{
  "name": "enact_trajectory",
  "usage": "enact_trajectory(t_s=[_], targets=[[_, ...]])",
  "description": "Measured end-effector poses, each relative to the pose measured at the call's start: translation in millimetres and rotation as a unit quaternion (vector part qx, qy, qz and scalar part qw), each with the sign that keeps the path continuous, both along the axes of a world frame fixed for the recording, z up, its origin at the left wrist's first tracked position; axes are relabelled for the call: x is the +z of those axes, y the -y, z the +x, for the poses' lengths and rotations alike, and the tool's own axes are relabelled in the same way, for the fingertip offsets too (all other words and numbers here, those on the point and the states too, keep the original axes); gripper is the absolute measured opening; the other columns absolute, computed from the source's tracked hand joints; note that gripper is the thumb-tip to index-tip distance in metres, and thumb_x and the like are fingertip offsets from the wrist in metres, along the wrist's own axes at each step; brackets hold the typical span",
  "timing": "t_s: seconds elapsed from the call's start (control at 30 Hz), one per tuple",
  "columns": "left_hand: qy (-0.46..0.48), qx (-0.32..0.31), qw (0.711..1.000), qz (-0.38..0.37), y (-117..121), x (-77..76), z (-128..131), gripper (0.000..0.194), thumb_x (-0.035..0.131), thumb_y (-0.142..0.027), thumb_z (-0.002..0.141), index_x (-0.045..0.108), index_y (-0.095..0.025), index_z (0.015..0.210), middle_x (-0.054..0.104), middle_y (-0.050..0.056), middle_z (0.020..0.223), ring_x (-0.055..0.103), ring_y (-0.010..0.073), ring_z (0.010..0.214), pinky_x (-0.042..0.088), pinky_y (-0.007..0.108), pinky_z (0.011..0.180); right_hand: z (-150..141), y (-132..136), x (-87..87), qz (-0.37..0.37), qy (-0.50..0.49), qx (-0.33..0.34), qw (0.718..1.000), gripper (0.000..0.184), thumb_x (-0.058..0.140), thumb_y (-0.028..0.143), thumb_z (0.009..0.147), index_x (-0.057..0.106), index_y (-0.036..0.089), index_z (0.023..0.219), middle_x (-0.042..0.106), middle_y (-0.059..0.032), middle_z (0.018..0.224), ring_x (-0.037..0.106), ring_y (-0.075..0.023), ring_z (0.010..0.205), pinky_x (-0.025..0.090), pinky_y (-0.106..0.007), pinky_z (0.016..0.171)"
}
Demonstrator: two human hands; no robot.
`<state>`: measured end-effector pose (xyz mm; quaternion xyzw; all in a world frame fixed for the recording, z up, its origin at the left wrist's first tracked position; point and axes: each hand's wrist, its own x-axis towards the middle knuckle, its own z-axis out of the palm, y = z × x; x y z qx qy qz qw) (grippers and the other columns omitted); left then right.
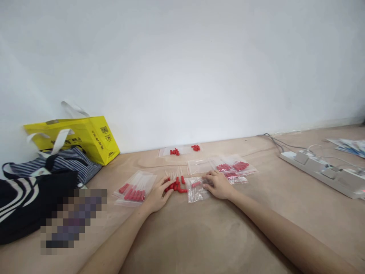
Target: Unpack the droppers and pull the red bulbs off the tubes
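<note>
While the left hand (158,195) curves over the left edge of a pile of loose red-bulbed droppers (178,186) at the frame's centre, the right hand (221,185) lies over the right part of a clear plastic bag (196,196), just right of the pile. Droppers: opaque red bulbs, rounded, lying at mixed angles; thin translucent stems point mostly towards the top of the frame and fade against the tan desk (185,236). Bag: thin, glossy, creased, glare along its lower left; one red bulb shows at its upper middle, inside or underneath, cannot tell. Left fingers: bent, at the bulbs; whether any is gripped cannot be told. Right fingers: bent, slightly apart, on the bag; pinching or merely resting, not resolvable. Bagged droppers also noted: left stack (143,181) left of centre, right group (232,168) right of centre, rear bag (184,151) near the wall (182,76), its stems barely legible. Hidden: some leftmost bulbs, behind the left fingers; the clear bag's right edge, beneath the right hand. Cut off: both forearms (273,224) at the bottom, black cloth (37,205) at left. A pixelated patch (74,222), lower left, conceals its contents.
</note>
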<state>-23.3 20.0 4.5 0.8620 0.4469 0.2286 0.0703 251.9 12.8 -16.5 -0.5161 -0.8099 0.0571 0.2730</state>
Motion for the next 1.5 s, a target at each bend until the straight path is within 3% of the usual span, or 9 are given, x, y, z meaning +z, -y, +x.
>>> enact_trajectory(t_s=[0.13, 0.27, 0.37, 0.53, 0.8, 0.97, 1.17, 1.3, 1.5], targets=[[0.000, 0.008, 1.000, 0.006, -2, -1.9, -6, 0.036, 0.045, -0.028, 0.079, 0.052, -0.020, 0.114, 0.047, 0.010, 0.121, 0.045, 0.0214, 0.112, 0.038, 0.037, 0.094, 0, -3, -4.0, -0.018, -0.026, -0.008, 0.999, 0.013, 0.053, 0.024, 0.077, 0.063, 0.020, 0.084, 0.058, -0.0053, 0.083, 0.049, -0.0193, 0.084, 0.036, -0.032, 0.075], [0.011, 0.000, 0.998, 0.056, 5, 0.2, -5, 0.036, 0.049, -0.031, 0.077, 0.052, -0.021, 0.112, 0.049, 0.009, 0.116, 0.045, 0.0219, 0.109, 0.039, 0.039, 0.092, 4, -1, -8.5, -0.023, -0.077, 0.000, 0.997, 0.012, 0.051, 0.018, 0.078, 0.061, 0.018, 0.072, 0.057, -0.0035, 0.077, 0.049, -0.0167, 0.079, 0.036, -0.029, 0.074], [0.008, -0.045, 0.994, 0.100, 18, 3.5, 6, 0.025, 0.051, -0.031, 0.077, 0.059, -0.022, 0.099, 0.054, 0.008, 0.102, 0.048, 0.0210, 0.100, 0.040, 0.039, 0.088, 7, 5, -8.3, -0.028, -0.101, 0.023, 0.994, 0.013, 0.050, 0.017, 0.078, 0.061, 0.018, 0.071, 0.057, -0.0031, 0.076, 0.049, -0.0162, 0.078, 0.037, -0.029, 0.073], [-0.027, -0.105, 0.989, 0.098, 39, 4.4, 32, 0.015, 0.048, -0.026, 0.078, 0.060, -0.019, 0.083, 0.057, 0.006, 0.084, 0.051, 0.0168, 0.080, 0.043, 0.033, 0.075, 6, 18, -5.5, -0.036, -0.115, 0.062, 0.991, 0.013, 0.050, 0.020, 0.079, 0.062, 0.019, 0.072, 0.059, -0.0032, 0.075, 0.051, -0.0164, 0.077, 0.038, -0.029, 0.072], [0.038, -0.094, 0.988, 0.117, 49, -1.9, 46, 0.014, 0.045, -0.021, 0.081, 0.059, -0.018, 0.079, 0.058, 0.004, 0.075, 0.050, 0.0145, 0.073, 0.042, 0.029, 0.070, -3, 23, -4.1, -0.048, -0.141, 0.027, 0.988, 0.017, 0.050, 0.024, 0.079, 0.065, 0.020, 0.075, 0.057, -0.0028, 0.071, 0.053, -0.0140, 0.065, 0.039, -0.025, 0.061], [0.069, -0.061, 0.994, 0.053, 43, -7.3, 55, 0.012, 0.054, -0.025, 0.076, 0.064, -0.019, 0.079, 0.053, 0.001, 0.069, 0.050, 0.0126, 0.067, 0.043, 0.025, 0.063, -13, 28, -2.4, -0.050, -0.158, 0.070, 0.984, 0.017, 0.049, 0.023, 0.080, 0.066, 0.020, 0.080, 0.057, -0.0033, 0.070, 0.053, -0.0143, 0.068, 0.040, -0.024, 0.061], [0.050, -0.024, 0.998, 0.016, 45, -6.5, 57, 0.011, 0.048, -0.020, 0.077, 0.057, -0.018, 0.071, 0.050, 0.001, 0.075, 0.049, 0.0132, 0.069, 0.044, 0.027, 0.065, -12, 27, -2.2, -0.053, -0.147, 0.095, 0.983, 0.012, 0.052, 0.019, 0.077, 0.065, 0.019, 0.078, 0.058, -0.0037, 0.076, 0.054, -0.0147, 0.073, 0.041, -0.025, 0.064], [-0.016, -0.033, 0.997, 0.068, 45, -10.1, 53, 0.016, 0.039, -0.019, 0.082, 0.051, -0.017, 0.071, 0.053, 0.003, 0.076, 0.048, 0.0164, 0.073, 0.043, 0.031, 0.067, -6, 23, -1.8, -0.051, -0.143, 0.100, 0.983, 0.014, 0.050, 0.014, 0.077, 0.063, 0.019, 0.072, 0.058, -0.0031, 0.075, 0.054, -0.0141, 0.073, 0.042, -0.024, 0.066], [-0.138, -0.071, 0.973, 0.168, 42, -12.2, 42, 0.021, 0.036, -0.019, 0.085, 0.055, -0.016, 0.076, 0.057, 0.005, 0.070, 0.050, 0.0185, 0.068, 0.042, 0.031, 0.062, 2, 19, -4.4, -0.031, -0.121, 0.084, 0.989, 0.016, 0.047, 0.015, 0.079, 0.061, 0.018, 0.071, 0.057, -0.0040, 0.076, 0.054, -0.0145, 0.072, 0.041, -0.025, 0.066]])
